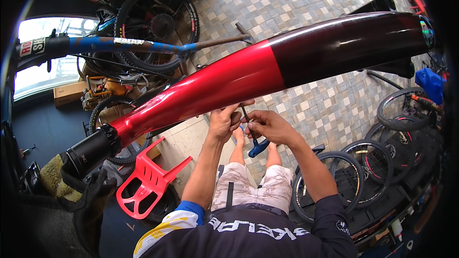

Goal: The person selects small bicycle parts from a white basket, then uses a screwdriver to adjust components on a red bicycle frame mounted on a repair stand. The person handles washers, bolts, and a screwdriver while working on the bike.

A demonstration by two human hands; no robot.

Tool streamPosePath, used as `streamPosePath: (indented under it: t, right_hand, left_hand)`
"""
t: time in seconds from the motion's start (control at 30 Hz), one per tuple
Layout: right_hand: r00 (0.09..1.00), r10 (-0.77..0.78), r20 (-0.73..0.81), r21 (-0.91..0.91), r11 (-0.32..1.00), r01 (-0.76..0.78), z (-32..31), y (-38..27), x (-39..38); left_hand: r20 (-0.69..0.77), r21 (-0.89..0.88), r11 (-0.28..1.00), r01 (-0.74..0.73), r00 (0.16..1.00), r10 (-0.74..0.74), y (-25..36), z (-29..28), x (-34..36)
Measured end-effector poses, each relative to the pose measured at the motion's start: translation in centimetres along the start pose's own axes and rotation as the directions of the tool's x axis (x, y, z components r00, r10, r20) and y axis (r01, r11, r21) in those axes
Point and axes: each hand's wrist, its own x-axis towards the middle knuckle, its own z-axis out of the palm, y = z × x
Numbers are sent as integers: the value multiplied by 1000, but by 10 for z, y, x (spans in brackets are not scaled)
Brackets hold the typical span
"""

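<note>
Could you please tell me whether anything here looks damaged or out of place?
The blue frame, beyond the red-black frame, has brown patches along its tube, perhaps rust or worn paint. Nothing else clearly stands out.

- Holding left hand (221, 123) up in front, fingers curled (some tips hidden from view).
- Holding right hand (271, 127) just beside it, thumb and fingertips pinched together.
- Slanting left forearm (201, 174) and right forearm (311, 169) inward, both bare, nearest together at the wrists.
</note>
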Motion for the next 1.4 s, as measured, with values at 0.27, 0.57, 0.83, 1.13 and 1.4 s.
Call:
streamPosePath:
  t: [0.27, 0.57, 0.83, 1.13, 1.4]
  right_hand:
    - [950, -182, -255, -553, 833, 11, 18, -5, -14]
    - [905, -272, -325, -608, 793, 20, 30, 11, -32]
    - [925, -111, -364, -409, 911, -51, 30, 43, -68]
    - [823, -183, -538, 81, 961, 266, 25, 55, -93]
    - [617, -353, -704, 20, 858, 513, 72, 30, -70]
  left_hand:
    - [-14, -270, 959, 92, 995, -100, -10, -7, 8]
    - [193, -558, 798, 226, 971, -140, -19, -18, 17]
    - [310, -615, 743, 265, 947, -81, -36, -13, 23]
    - [301, -292, 945, -148, 923, 238, -36, -6, -15]
    - [305, -445, 889, -112, 914, 267, -40, 46, -39]
